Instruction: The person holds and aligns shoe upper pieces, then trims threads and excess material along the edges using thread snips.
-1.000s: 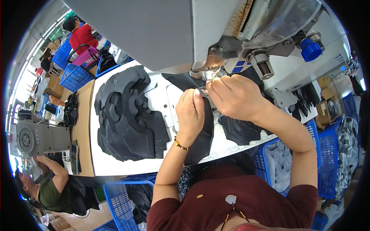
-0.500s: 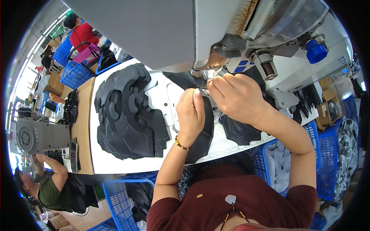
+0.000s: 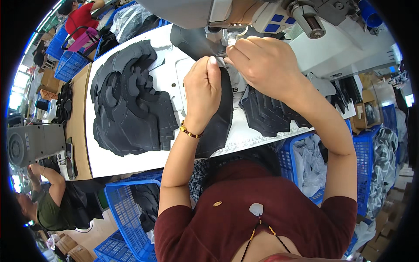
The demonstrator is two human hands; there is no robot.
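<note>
At the needle area of a sewing machine (image 3: 235, 17), my two hands work close together over its bed. My left hand (image 3: 203, 89) is closed, thumb uppermost, on the upper end of a long black fabric piece (image 3: 223, 113) that hangs down past my wrist. My right hand (image 3: 266, 65) is closed in a pinch beside the left fingertips, just below the needle; its own fingers hide what it grips. Another black piece (image 3: 188, 41) lies flat behind my left hand.
A heap of shaped black pieces (image 3: 131, 105) covers the left of the white table (image 3: 126, 163). More black pieces (image 3: 273, 113) lie under my right forearm. Blue baskets (image 3: 126, 209) stand below the table edge. Two other people sit at the left, one by another machine (image 3: 37, 144).
The whole view has shifted, so table and machine sit higher and further left in the picture. My hands keep nearly the same closed pose by the needle.
</note>
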